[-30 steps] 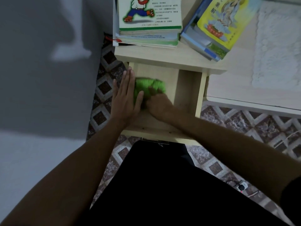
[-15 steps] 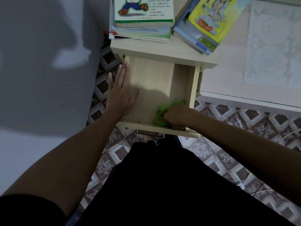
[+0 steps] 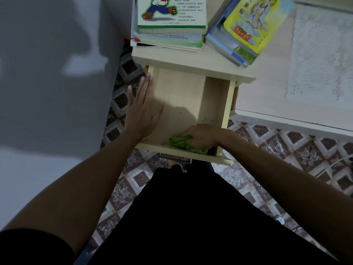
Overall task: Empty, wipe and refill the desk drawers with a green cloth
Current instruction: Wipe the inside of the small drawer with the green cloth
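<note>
**Wiping the emptied drawer**

Nearest, the right hand (image 3: 200, 137) grips the bunched green cloth (image 3: 182, 143) against the front inner corner of the drawer (image 3: 179, 88). The left hand (image 3: 142, 109) lies flat, fingers straight, on the left wall. Books (image 3: 172, 22) wait on the table (image 3: 200, 62) beyond. Wiping seems underway; next, sweep the cloth over the specks near the right wall.

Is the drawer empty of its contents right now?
Yes: the drawer floor is bare, holding only the green cloth under the right hand.
</note>
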